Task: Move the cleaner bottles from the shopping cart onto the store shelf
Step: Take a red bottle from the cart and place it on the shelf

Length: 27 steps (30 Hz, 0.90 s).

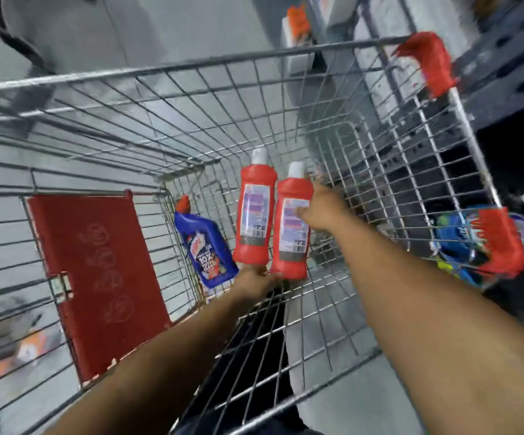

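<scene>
Two red cleaner bottles with white caps lie side by side inside the wire shopping cart (191,67), labels up. My left hand (253,279) grips the base of the left red bottle (254,211). My right hand (323,211) wraps around the side of the right red bottle (290,227), fingers over its label. A blue cleaner bottle (205,246) with a red cap lies on the cart floor to their left, against the folded child seat. Both my forearms reach down into the basket.
A red plastic seat flap (97,277) fills the cart's left end. Dark store shelving (512,76) stands to the right of the cart, with colourful packaged goods (461,243) on a low shelf beyond the cart's red corner guard (502,243). Grey floor shows below.
</scene>
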{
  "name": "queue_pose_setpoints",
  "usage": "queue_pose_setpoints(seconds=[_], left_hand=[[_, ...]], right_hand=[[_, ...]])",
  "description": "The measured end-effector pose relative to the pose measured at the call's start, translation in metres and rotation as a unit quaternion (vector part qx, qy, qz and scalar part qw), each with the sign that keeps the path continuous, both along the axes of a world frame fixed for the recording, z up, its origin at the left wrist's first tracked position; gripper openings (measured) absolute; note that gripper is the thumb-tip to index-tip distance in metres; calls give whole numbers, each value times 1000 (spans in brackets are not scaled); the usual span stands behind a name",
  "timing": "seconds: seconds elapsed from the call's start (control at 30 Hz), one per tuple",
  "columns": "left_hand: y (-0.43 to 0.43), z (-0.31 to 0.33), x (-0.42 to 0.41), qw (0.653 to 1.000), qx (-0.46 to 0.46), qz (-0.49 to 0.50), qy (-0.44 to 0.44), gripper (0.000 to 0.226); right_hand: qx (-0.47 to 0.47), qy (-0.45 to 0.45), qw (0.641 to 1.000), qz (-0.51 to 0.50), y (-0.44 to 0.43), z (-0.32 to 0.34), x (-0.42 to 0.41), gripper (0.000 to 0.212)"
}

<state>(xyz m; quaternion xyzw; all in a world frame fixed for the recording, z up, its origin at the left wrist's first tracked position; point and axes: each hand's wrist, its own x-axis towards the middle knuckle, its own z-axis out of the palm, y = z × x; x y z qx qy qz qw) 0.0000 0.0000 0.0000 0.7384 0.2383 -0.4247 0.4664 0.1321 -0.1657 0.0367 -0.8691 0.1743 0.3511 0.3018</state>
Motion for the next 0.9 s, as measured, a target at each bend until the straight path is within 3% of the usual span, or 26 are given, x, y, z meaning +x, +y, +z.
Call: queue_pose_setpoints(seconds=[0.2,0.3,0.5,0.67,0.77,0.83,0.9], left_hand=[[-28,-17,-9,974,-35,217,61,23],[-27,-25,-5,959,-45,266,90,13],[-24,-21,-3,959,-75,256,91,13],[-28,-1,-2,965,-135,210,79,29],[-27,22,8,971,-152,176,56,33],[-21,44,22,970,-172,163,49,44],[-13,73,35,976,-177,129,20,46]], right_hand=[[-25,35,991,-130,16,-36,-4,66],[-12,29,985,-169,13,-47,-3,67],[36,48,977,-202,3,-47,-5,35],[73,82,975,-192,-17,-22,1,44],[135,54,972,-186,-30,7,7,50],[168,6,970,-177,-37,33,10,39],[194,-53,960,-192,-41,63,10,42]])
